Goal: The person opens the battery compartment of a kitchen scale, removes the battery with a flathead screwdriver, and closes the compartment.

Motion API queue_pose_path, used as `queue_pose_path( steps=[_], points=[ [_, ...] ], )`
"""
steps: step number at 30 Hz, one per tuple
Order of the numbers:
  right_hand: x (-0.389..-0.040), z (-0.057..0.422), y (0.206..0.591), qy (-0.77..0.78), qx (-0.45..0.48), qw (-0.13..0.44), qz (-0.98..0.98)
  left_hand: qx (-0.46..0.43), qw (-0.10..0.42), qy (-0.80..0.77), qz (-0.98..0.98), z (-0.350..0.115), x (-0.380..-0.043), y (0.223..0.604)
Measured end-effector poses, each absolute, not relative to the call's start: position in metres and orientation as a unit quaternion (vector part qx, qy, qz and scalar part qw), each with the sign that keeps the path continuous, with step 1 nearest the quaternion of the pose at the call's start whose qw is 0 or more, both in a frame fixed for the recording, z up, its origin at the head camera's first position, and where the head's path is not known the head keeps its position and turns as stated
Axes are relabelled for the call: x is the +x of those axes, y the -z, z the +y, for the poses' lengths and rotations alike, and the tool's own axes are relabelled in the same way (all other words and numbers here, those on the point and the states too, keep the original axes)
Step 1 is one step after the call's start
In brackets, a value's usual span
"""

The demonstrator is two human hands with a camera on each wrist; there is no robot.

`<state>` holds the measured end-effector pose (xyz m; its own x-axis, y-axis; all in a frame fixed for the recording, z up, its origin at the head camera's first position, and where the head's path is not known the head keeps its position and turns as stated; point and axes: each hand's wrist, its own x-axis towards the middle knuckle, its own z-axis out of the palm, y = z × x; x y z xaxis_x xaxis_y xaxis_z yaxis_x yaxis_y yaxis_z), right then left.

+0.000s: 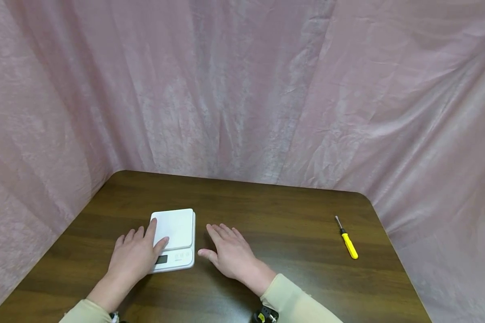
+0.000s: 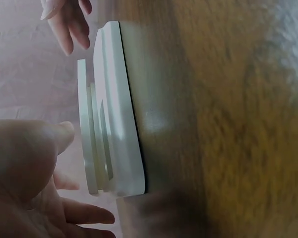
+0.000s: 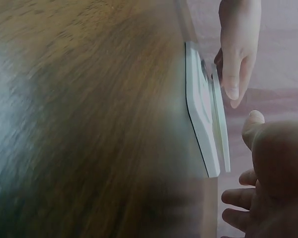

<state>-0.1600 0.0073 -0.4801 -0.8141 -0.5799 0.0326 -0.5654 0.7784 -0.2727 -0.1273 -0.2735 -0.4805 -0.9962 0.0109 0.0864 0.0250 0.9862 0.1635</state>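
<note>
A white kitchen scale (image 1: 175, 231) lies on the wooden table, its small dark display and buttons on the side toward me. My left hand (image 1: 134, 255) is at the scale's left side, fingers spread, with thumb and index finger overlapping the plate in the head view. The left wrist view shows the scale (image 2: 116, 114) edge-on, with the left thumb (image 2: 64, 135) beside the raised plate. To the right of the scale my right hand (image 1: 230, 253) hovers over the table with straight fingers and nothing in it. Its thumb (image 3: 253, 126) points toward the scale in the right wrist view.
A screwdriver (image 1: 348, 244) with a yellow handle lies near the right side of the brown table (image 1: 291, 224). Pink curtains (image 1: 242, 89) hang around the table's back and sides.
</note>
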Motion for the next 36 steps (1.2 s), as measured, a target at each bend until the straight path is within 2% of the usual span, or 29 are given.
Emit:
queue_pose_path(
  steps=[17,24,36],
  points=[
    [-0.158,-0.012,0.488,0.141,-0.337,0.014,0.931,-0.029,0.037,0.102,-0.994,-0.263,-0.131,0.485],
    [-0.155,-0.007,0.488,0.144,-0.335,0.006,0.931,-0.05,0.044,0.102,-0.993,-0.251,-0.134,0.483],
    [-0.155,0.02,0.484,0.161,-0.311,0.027,0.936,-0.067,0.03,0.105,-0.992,-0.224,-0.144,0.481]
  ],
)
